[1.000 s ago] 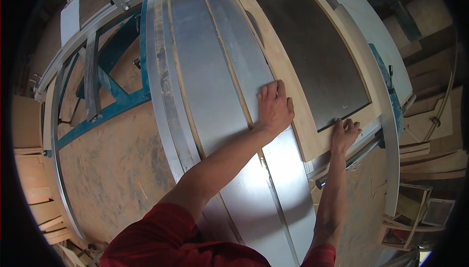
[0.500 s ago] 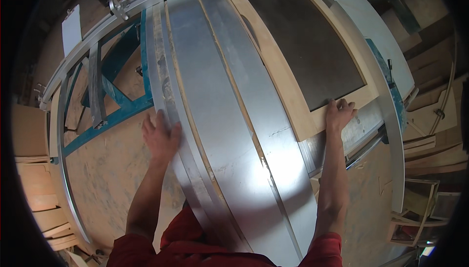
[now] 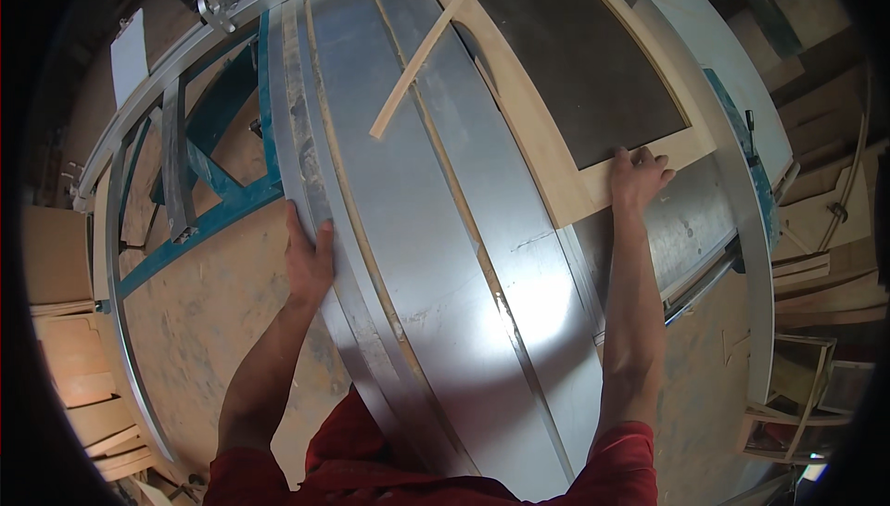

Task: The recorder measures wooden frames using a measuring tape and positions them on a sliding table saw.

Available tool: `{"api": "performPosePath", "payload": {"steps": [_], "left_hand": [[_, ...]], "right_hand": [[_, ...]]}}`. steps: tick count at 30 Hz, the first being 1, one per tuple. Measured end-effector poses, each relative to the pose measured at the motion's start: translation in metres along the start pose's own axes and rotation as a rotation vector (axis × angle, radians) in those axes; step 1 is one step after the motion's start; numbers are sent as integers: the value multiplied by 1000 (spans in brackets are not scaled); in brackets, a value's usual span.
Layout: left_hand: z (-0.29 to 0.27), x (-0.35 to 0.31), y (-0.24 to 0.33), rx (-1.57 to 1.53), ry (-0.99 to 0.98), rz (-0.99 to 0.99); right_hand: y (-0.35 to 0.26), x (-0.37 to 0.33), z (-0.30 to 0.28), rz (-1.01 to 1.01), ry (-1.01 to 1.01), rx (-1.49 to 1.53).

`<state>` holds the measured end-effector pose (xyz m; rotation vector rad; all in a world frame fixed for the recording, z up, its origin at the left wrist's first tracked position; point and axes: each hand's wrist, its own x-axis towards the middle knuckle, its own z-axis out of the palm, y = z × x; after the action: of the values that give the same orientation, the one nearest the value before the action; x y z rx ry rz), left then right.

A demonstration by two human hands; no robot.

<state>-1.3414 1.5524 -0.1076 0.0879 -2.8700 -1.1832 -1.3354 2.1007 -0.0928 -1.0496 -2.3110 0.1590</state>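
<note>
So here's where I'm at: my left hand [image 3: 309,260] is wrapped over the left edge of the metal saw table [image 3: 445,256], fingers curled on the rim at about 9 o'clock. My right hand [image 3: 638,175] is spread flat, palm down, on the near corner of the wooden door frame [image 3: 547,158], not gripping, just pressing. That frame, with its dark panel [image 3: 579,61], lies on the table up at 1 o'clock, running away from me. A loose thin wood strip [image 3: 425,54] lies diagonally across the table at 12 o'clock, one end resting on the frame rail.

What worries me: that strip could slide or catch under the frame if the frame shifts, and a flat palm can slip on smooth wood. I think there's a slot running down the table, but the glare makes it hard to tell.

Containers: none on the table. Wooden crates [image 3: 74,385] sit at 8 o'clock; I can't see what's in them.
</note>
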Motion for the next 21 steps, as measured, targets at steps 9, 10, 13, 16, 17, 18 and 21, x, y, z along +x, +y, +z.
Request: {"api": "performPosePath", "payload": {"steps": [9, 10, 13, 16, 17, 18, 21], "left_hand": [[15, -11, -24, 0, -56, -71], [17, -10, -31, 5, -26, -41], [19, -8, -39, 5, -24, -9], [20, -4, -42, 3, -64, -10], [21, -2, -41, -5, -67, -13], [23, -1, -40, -14, -71, -16], [38, 0, -41, -14, -66, 0]], "right_hand": [[8, -22, 19, 36, -43, -16], [7, -26, 20, 37, -42, -21], [9, -36, 24, 58, -70, -10], [13, -43, 29, 61, -53, 8], [16, -43, 31, 61, -44, 22], [18, -42, 33, 66, -44, 10], [30, -37, 40, 95, -72, 27]]}}
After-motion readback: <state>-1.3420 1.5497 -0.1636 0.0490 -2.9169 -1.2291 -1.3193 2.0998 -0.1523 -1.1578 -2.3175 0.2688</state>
